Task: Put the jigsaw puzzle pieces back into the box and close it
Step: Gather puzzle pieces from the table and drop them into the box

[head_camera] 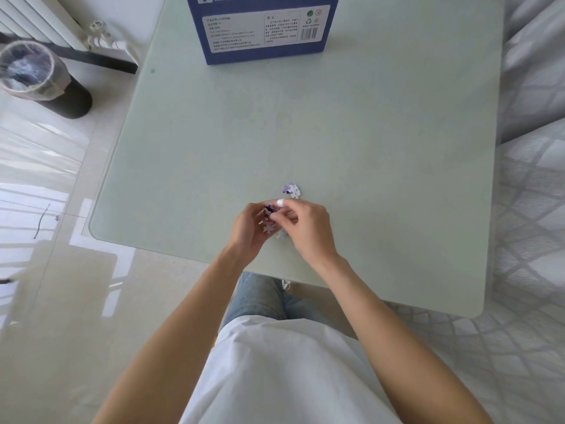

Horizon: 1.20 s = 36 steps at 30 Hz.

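Head view is showing the left hand (247, 229) cupping a few puzzle pieces (268, 213) with curled fingers, while the right hand (305, 223) is pinching at them, low in the frame's centre. Another small cluster (291, 190) is lying on the glass table (382, 133) just above. The blue box (263, 32) is standing at top centre. Such pieces are probably light, thin, stiff card, best scooped or pinched by their edges.

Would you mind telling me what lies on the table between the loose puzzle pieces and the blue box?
Nothing: the head view shows bare table between pieces and box.
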Each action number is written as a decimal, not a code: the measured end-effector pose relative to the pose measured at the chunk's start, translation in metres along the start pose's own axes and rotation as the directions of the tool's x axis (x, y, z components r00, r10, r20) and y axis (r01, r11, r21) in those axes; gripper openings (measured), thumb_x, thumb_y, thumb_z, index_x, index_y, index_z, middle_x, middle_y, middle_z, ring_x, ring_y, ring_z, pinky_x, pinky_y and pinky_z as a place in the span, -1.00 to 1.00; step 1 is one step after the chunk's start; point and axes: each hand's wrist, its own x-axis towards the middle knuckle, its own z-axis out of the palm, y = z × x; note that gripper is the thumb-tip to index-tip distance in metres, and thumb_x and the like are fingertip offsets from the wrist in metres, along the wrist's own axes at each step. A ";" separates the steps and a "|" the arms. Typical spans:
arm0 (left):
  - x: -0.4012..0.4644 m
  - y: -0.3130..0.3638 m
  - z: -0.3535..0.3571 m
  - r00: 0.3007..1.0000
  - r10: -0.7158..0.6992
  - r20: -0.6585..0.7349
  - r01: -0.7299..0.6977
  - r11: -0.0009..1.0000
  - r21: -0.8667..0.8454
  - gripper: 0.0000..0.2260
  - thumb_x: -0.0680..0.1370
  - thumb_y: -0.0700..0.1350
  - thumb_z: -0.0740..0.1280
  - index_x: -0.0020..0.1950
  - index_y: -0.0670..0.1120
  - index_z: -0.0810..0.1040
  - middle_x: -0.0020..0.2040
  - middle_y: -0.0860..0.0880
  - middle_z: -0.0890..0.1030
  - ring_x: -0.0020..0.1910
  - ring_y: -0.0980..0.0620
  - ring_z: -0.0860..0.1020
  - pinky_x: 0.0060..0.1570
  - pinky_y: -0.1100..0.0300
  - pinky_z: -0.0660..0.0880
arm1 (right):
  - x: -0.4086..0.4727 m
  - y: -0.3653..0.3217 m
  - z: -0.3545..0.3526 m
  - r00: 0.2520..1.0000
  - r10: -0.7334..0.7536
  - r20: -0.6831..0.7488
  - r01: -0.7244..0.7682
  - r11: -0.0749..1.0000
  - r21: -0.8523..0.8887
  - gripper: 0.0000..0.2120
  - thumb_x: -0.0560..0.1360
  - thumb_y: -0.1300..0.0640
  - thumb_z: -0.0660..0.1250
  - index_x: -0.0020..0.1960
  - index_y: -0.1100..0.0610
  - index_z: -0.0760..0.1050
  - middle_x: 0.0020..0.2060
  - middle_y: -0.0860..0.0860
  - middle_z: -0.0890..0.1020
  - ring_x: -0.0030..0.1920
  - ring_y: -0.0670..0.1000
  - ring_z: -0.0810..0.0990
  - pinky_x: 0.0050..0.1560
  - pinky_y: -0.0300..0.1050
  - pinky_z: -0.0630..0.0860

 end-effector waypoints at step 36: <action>0.002 -0.009 -0.013 0.997 -0.009 0.082 0.005 0.999 0.045 -0.67 0.65 -0.05 0.03 -0.04 -0.16 0.53 -0.17 -0.08 0.63 -0.14 0.02 0.60 -0.09 0.19 0.53 | -0.002 -0.004 -0.001 0.989 0.047 0.140 -0.057 0.996 0.074 -0.84 0.34 0.13 0.49 -0.19 0.08 0.51 -0.30 -0.06 0.65 -0.31 -0.09 0.62 -0.22 -0.12 0.56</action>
